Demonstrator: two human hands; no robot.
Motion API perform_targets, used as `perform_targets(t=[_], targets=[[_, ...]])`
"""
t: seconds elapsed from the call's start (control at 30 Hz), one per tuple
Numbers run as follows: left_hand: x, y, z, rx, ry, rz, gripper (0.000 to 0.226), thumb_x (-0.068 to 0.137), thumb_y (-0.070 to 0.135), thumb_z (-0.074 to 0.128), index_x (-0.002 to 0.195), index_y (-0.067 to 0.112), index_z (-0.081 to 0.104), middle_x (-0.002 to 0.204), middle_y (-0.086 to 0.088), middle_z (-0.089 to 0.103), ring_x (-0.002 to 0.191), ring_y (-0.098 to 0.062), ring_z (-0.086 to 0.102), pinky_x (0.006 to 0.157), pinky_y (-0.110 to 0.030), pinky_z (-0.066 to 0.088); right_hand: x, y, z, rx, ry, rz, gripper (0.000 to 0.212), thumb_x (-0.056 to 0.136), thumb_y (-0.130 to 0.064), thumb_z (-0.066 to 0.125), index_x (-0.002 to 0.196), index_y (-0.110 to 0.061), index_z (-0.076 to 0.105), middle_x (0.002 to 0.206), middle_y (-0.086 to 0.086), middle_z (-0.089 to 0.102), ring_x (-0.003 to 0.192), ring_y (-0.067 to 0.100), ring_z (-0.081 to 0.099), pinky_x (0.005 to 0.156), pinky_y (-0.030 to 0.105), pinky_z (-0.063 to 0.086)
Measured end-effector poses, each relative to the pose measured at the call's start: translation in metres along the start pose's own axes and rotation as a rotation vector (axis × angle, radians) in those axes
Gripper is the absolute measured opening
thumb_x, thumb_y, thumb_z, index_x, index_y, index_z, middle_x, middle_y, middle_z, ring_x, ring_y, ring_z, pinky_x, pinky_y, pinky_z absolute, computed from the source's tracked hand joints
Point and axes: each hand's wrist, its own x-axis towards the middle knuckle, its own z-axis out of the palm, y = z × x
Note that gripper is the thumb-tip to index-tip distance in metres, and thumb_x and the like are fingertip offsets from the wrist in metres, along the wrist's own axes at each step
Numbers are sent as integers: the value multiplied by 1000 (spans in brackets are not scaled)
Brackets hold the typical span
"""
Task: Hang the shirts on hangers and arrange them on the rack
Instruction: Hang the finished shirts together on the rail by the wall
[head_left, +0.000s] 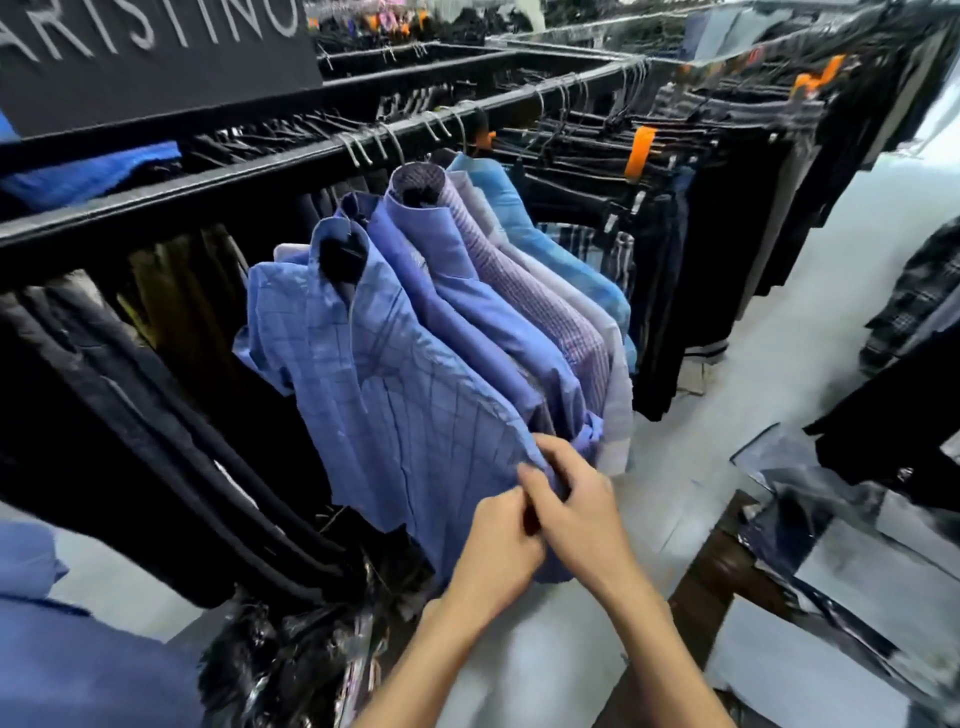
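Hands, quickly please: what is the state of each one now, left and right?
Left hand: fingers curled, pinching the lower front edge of the blue checked shirt.
Right hand: fingers curled, pinching the same edge just beside it.

Two bare forearms, left hand (501, 551) and right hand (576, 512): no sleeves, watch, rings or gloves visible.

Head camera, looking forward-down, close above hanging shirts (415, 322) on rack (270, 171).
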Motion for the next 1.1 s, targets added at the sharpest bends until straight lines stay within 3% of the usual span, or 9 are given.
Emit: perform_targets(t=[0.1, 0.27, 0.4, 0.53, 0.6, 0.7, 0.83, 1.0, 1.1], targets=[[-10, 1, 15, 53, -91, -58, 21, 76, 3, 55, 87, 10, 71, 76, -9, 75, 55, 3, 62, 54, -27, 50, -3, 15, -8, -59, -99, -35, 45, 88, 6, 49, 105, -30, 70, 82, -21, 70, 77, 0, 64, 73, 15, 48], [-20, -4, 25, 83, -42, -47, 15, 79, 19, 58, 84, 16, 73, 73, 5, 73, 65, -1, 61, 65, -34, 51, -6, 47, -20, -133, -134, -33, 12, 81, -9, 42, 76, -10, 53, 63, 1, 50, 59, 13, 44, 62, 32, 40], [-15, 10, 10, -57, 243, -58, 22, 84, 5, 70, 93, 24, 74, 86, 14, 75, 76, -3, 69, 72, -12, 50, -3, 71, -34, -231, -228, 77, 21, 82, 2, 43, 68, -13, 48, 63, 3, 54, 59, 15, 43, 59, 29, 37], [-7, 36, -11, -315, 615, -33, 31, 85, 19, 80, 107, 23, 58, 101, 7, 66, 78, -1, 67, 70, -12, 50, -16, 75, -45, -335, -458, 206, 31, 86, 5, 39, 64, -17, 35, 60, -6, 44, 55, 10, 33, 53, 23, 32], [3, 45, -29, -371, 725, 8, 32, 86, 26, 79, 108, 24, 57, 105, 5, 65, 81, 2, 66, 73, -12, 49, -24, 74, -45, -287, -475, 218, 29, 86, 4, 41, 68, -19, 43, 67, -7, 52, 60, 8, 42, 59, 25, 39], [22, 49, -54, -334, 654, 50, 22, 90, 30, 74, 108, 28, 61, 109, 8, 69, 93, 4, 66, 84, -15, 47, -24, 59, -44, -94, -382, 148, 38, 89, 0, 54, 107, -32, 65, 96, -18, 72, 90, -4, 65, 79, 15, 50], [35, 38, -74, -236, 529, 112, 20, 92, 24, 73, 107, 35, 65, 109, 12, 71, 103, 1, 66, 93, -18, 48, 1, 17, -35, 32, -246, -5, 52, 94, -19, 65, 143, -28, 51, 131, -19, 62, 117, 1, 62, 99, 20, 50], [30, 16, -107, -258, 528, 149, 25, 93, 12, 71, 107, 31, 67, 111, 10, 72, 105, 2, 66, 94, -14, 50, 23, -29, -11, -36, 50, -110, 29, 92, -23, 71, 117, -32, 59, 106, -17, 65, 96, 5, 66, 86, 25, 54], [29, -4, -135, -251, 551, 167, 24, 91, 9, 72, 108, 26, 68, 109, 10, 73, 102, 2, 68, 92, -13, 50, 25, -43, 3, -142, 184, -228, 28, 90, -19, 72, 114, -31, 64, 98, -17, 65, 89, 7, 65, 84, 27, 54]])
